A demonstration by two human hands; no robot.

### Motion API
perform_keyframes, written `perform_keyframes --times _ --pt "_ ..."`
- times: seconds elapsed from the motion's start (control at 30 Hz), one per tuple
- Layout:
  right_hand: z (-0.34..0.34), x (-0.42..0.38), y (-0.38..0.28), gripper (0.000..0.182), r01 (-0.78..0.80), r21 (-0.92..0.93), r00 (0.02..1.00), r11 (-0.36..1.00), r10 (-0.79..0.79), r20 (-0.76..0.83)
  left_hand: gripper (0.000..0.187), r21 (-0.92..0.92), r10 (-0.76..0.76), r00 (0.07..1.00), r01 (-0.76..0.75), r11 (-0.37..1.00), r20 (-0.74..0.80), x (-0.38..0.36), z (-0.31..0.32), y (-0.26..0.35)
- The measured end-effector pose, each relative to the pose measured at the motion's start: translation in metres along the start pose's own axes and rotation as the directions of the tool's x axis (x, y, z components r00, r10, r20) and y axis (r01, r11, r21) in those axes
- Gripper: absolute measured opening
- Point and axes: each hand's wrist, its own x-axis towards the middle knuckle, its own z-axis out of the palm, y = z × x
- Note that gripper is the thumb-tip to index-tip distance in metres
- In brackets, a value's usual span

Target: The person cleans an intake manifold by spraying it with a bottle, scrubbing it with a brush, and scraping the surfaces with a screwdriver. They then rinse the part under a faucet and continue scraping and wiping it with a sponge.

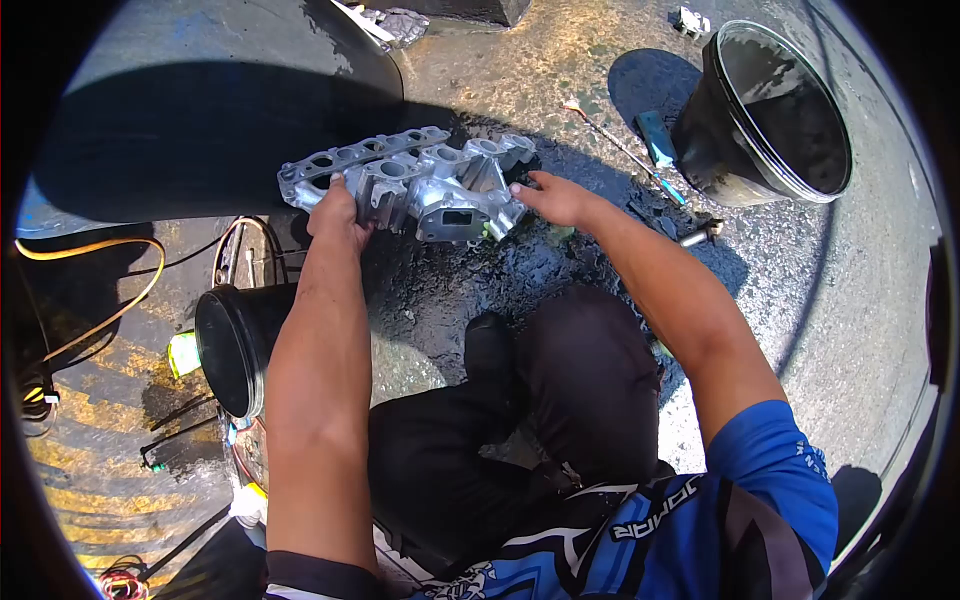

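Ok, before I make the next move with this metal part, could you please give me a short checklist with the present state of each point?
1. Left hand holding the metal part: ok.
2. Right hand at its other end, thumb against it: ok.
3. Right-hand bucket apart from the part: ok.
4. Thin stick-like tool not touching the part: ok.
5. Ground dry near the part: not ok, looks dark and wet.
6. Underside clean: cannot tell, hidden.
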Motion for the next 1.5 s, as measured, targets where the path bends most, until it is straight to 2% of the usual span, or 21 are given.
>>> perform_keyframes --times 0.07,0.17,0.2,0.3,0.33,0.4,0.43,0.47,0.57,0.7,0.73,0.87,0.93,1.03,1.07,1.1,1.13,1.27,1.37,1.4,1.5 --pt "0.012 0.037 0.007 0.087 -0.054 0.020 0.998 0.998 0.053 0.020 0.039 0.072 -0.043 0.999 0.041 0.997 0.021 0.011 -0.007 -0.005" --pt "0.005 0.038 -0.039 0.081 -0.264 0.095 0.917 0.960 0.219 0.335 0.037 0.052 -0.052 0.996 0.049 0.997 0.076 0.030 -0.025 -0.015" --pt "0.008 0.045 -0.050 0.078 -0.266 0.002 0.905 0.964 0.249 0.344 0.043 0.008 -0.043 0.995 0.043 0.999 0.087 0.034 -0.032 -0.019" --pt "0.010 0.065 -0.064 0.076 -0.251 -0.202 0.890 0.947 0.308 0.337 0.039 -0.109 -0.141 0.984 0.153 0.982 0.110 0.061 -0.049 -0.032" --pt "0.009 0.060 -0.070 0.073 -0.234 -0.246 0.914 0.941 0.299 0.274 0.036 -0.123 -0.191 0.974 0.205 0.971 0.120 0.065 -0.052 -0.034" --pt "0.033 0.079 -0.042 0.069 -0.281 0.128 0.944 0.951 0.250 0.217 0.034 -0.106 -0.229 0.967 0.241 0.965 0.113 0.070 -0.054 -0.037" --pt "0.039 0.075 -0.051 0.067 -0.280 0.310 0.955 0.908 0.230 0.187 0.034 -0.101 -0.247 0.963 0.258 0.961 0.106 0.073 -0.057 -0.039" --pt "0.039 0.067 -0.054 0.060 -0.218 0.289 0.975 0.932 0.221 0.023 0.033 -0.131 -0.255 0.959 0.271 0.954 0.123 0.077 -0.059 -0.042" --pt "0.044 0.068 -0.052 0.072 -0.180 0.351 0.981 0.919 0.194 -0.006 0.031 -0.093 -0.275 0.950 0.290 0.953 0.148 0.081 -0.063 -0.042" --pt "0.054 0.087 -0.041 0.068 -0.090 0.449 0.978 0.889 0.163 -0.127 0.027 -0.107 -0.283 0.948 0.299 0.948 0.145 0.069 -0.064 -0.039" --pt "0.048 0.075 -0.059 0.053 -0.056 0.481 0.980 0.875 0.140 -0.140 0.026 -0.115 -0.275 0.949 0.294 0.949 0.156 0.070 -0.066 -0.039" --pt "0.039 0.073 -0.080 0.028 0.002 0.564 0.976 0.826 0.122 -0.182 0.027 -0.159 -0.255 0.959 0.272 0.949 0.123 0.068 -0.062 -0.042" --pt "0.029 0.065 -0.087 0.028 -0.009 0.562 0.971 0.827 0.142 -0.194 0.027 -0.145 -0.249 0.953 0.275 0.950 0.173 0.072 -0.062 -0.043" --pt "0.016 0.052 -0.086 0.027 -0.005 0.607 0.964 0.794 0.166 -0.209 0.025 -0.022 -0.256 0.936 0.268 0.963 0.241 0.070 -0.058 -0.053" --pt "0.012 0.047 -0.083 0.027 0.007 0.597 0.958 0.803 0.165 -0.233 0.023 -0.071 -0.246 0.923 0.278 0.958 0.295 0.065 -0.055 -0.060" --pt "0.005 0.045 -0.079 0.027 0.017 0.586 0.953 0.810 0.164 -0.255 0.021 -0.130 -0.227 0.932 0.272 0.953 0.283 0.053 -0.049 -0.065" --pt "0.000 0.046 -0.070 0.030 0.008 0.491 0.948 0.871 0.150 -0.282 0.020 -0.168 -0.206 0.932 0.264 0.950 0.297 0.046 -0.045 -0.073" --pt "-0.005 0.038 -0.043 0.032 0.069 0.561 0.959 0.825 0.101 -0.266 0.026 -0.189 -0.194 0.943 0.249 0.950 0.271 0.034 -0.042 -0.093" --pt "-0.002 0.041 -0.021 0.036 0.079 0.555 0.946 0.828 0.113 -0.304 0.031 -0.016 -0.201 0.947 0.212 0.977 0.252 0.013 -0.044 -0.086" --pt "0.001 0.038 -0.020 0.038 0.088 0.590 0.940 0.803 0.128 -0.315 0.044 0.026 -0.168 0.954 0.167 0.986 0.249 0.003 -0.047 -0.081" --pt "0.004 0.037 -0.015 0.038 0.111 0.615 0.916 0.780 0.160 -0.368 0.056 0.392 -0.205 0.940 0.086 0.916 0.273 -0.011 -0.085 -0.061"
